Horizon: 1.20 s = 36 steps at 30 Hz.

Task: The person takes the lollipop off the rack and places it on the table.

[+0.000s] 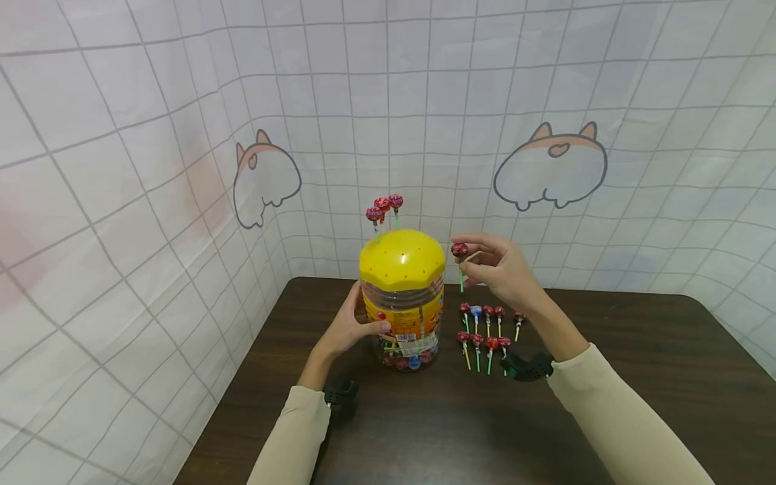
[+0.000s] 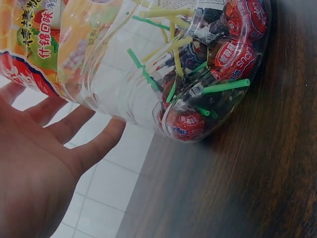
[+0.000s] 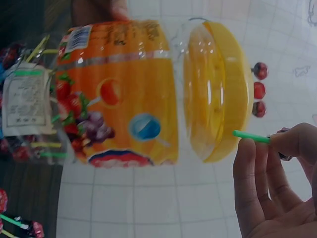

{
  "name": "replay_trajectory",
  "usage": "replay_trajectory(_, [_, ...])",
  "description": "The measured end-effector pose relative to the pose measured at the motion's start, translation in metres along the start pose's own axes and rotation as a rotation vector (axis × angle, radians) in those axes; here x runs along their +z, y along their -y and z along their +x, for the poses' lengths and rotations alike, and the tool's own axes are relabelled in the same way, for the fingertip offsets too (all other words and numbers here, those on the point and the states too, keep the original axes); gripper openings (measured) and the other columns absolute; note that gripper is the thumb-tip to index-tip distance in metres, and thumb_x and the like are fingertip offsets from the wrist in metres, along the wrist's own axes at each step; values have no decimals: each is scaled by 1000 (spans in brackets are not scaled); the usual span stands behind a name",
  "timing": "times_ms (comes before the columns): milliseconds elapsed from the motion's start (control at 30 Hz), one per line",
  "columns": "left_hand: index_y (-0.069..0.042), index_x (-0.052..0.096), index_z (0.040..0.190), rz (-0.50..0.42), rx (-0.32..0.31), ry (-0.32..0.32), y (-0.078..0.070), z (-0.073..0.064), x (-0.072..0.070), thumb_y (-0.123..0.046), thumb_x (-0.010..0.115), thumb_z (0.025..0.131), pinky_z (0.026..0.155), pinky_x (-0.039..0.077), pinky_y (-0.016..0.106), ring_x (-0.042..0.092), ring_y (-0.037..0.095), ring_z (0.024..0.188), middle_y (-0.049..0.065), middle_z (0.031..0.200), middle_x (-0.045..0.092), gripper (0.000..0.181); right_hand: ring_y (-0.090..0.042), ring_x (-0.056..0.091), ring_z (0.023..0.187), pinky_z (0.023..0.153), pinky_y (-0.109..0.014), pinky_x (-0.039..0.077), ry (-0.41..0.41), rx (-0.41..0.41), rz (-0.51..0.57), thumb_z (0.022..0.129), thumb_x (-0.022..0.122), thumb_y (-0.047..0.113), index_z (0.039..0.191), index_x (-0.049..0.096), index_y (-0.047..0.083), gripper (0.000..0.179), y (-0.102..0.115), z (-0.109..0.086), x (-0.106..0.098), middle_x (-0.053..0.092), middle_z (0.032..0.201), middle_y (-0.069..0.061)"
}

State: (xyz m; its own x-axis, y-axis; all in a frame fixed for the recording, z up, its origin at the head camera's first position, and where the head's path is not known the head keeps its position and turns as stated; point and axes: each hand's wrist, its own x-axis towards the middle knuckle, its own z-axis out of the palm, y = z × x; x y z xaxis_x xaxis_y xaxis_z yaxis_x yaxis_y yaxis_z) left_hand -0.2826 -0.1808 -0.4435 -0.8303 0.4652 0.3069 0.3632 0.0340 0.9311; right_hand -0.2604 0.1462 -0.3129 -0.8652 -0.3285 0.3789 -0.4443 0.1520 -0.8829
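A clear plastic candy jar with a yellow lid stands upright on the table. My left hand grips its left side, the thumb across the orange label; the left wrist view shows the fingers along the plastic wall. Just right of the lid, my right hand pinches a red-wrapped lollipop. Its green stick points down and overlaps the lid's edge in the right wrist view. Three lollipops stand upright in small holes at the lid's far left side. More lollipops lie at the jar's bottom.
Two rows of loose lollipops, mostly red with one blue, lie on the dark wooden table right of the jar. A white gridded cloth with cartoon animals hangs behind and to the left.
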Motion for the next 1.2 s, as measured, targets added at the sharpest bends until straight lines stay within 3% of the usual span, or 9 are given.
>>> replay_trajectory(200, [-32, 22, 160, -4, -4, -4, -1, 0, 0, -28, 81, 89, 107, 52, 53, 54, 32, 133, 7, 150, 46, 92, -19, 71, 87, 69, -35, 64, 5, 6, 5, 96, 66, 1, 136, 63, 10, 41, -16, -13, -12, 61, 109, -8])
replay_trajectory(433, [-32, 23, 159, -11, -1, 2, 0, 1, 0, -27, 81, 89, 107, 51, 54, 54, 33, 133, 7, 149, 46, 91, -16, 73, 85, 71, -35, 65, 15, 64, -45, 96, 67, 1, 138, 58, 4, 43, -34, -30, -24, 59, 112, -15])
replay_trajectory(767, [-32, 23, 159, -25, -12, -1, -1, 0, 0, -23, 80, 90, 108, 51, 54, 53, 33, 134, 7, 150, 45, 90, -17, 73, 85, 71, -39, 65, 27, 155, -54, 95, 67, -2, 139, 54, -1, 46, -64, -56, -39, 64, 114, -2])
replay_trajectory(1067, [-35, 23, 159, 2, -25, -12, -3, 0, 0, -32, 82, 88, 106, 52, 54, 54, 32, 132, 6, 150, 46, 92, -18, 72, 87, 73, -42, 65, 18, 249, -41, 95, 66, -1, 138, 53, -1, 44, -86, -80, -48, 53, 129, -31])
replay_trajectory(1200, [-35, 23, 159, 0, -24, -11, -2, -1, 1, -32, 82, 88, 106, 52, 54, 55, 32, 131, 6, 150, 47, 92, -18, 70, 87, 73, -44, 65, 20, 266, -30, 95, 66, -1, 137, 53, 0, 44, -93, -89, -51, 50, 133, -33])
